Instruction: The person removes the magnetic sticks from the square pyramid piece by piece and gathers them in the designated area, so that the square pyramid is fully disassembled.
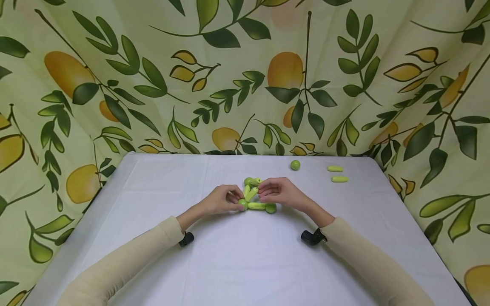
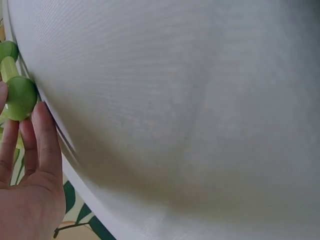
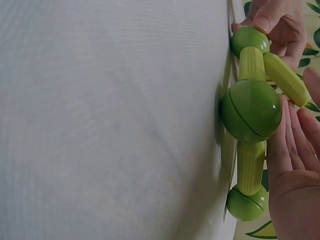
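A figure of green balls and ribbed yellow-green rods lies on the table. My left hand [image 1: 223,199] holds its near left ball [image 1: 243,205] between thumb and fingers. From that ball a rod [image 1: 257,205] runs right to another ball [image 1: 271,208]. A slanted rod [image 1: 251,194] rises from the held ball toward the fingertips of my right hand [image 1: 282,191]. In the right wrist view, my right fingers [image 3: 284,135] lie straight beside the large ball [image 3: 251,110], and the slanted rod's end [image 3: 299,95] is near them. A far ball [image 1: 248,181] has a short rod beside it.
A loose ball [image 1: 295,165] sits toward the back of the white-covered table [image 1: 245,263]. Two loose rods, one behind [image 1: 334,168] and one in front [image 1: 339,179], lie at the back right. A leaf-and-fruit patterned curtain [image 1: 245,85] hangs behind.
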Motion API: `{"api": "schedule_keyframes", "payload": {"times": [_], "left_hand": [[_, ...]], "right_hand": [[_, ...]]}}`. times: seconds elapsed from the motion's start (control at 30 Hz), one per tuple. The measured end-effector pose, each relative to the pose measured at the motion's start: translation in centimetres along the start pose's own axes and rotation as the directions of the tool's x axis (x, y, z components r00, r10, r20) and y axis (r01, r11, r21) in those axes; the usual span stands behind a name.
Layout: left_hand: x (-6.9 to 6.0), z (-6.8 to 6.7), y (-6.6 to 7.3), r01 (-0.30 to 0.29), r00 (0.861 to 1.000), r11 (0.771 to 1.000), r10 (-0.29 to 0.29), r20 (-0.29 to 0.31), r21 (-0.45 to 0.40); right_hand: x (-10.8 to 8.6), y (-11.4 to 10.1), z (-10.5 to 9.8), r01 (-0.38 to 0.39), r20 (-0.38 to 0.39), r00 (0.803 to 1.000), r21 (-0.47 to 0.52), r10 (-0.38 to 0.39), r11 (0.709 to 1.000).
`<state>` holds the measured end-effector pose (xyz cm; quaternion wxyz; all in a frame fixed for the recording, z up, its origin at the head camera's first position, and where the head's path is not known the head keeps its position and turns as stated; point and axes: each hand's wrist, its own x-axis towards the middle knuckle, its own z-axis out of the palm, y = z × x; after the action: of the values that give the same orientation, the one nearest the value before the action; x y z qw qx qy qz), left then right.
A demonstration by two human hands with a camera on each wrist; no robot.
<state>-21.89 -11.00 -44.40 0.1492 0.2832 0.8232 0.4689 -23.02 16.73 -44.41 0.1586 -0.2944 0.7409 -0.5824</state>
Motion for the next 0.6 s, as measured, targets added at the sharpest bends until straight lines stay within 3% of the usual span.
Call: {"api": "schedule_keyframes", "payload": {"times": [0.6], "left_hand": [[-0.04,-0.09,0.27,0.001,1.0,1.0,-0.002,0.02,0.008]], "right_hand": [[0.71,0.13,0.97,0.02,-0.085,0.996,-0.044,-0.023,0.999]]}}
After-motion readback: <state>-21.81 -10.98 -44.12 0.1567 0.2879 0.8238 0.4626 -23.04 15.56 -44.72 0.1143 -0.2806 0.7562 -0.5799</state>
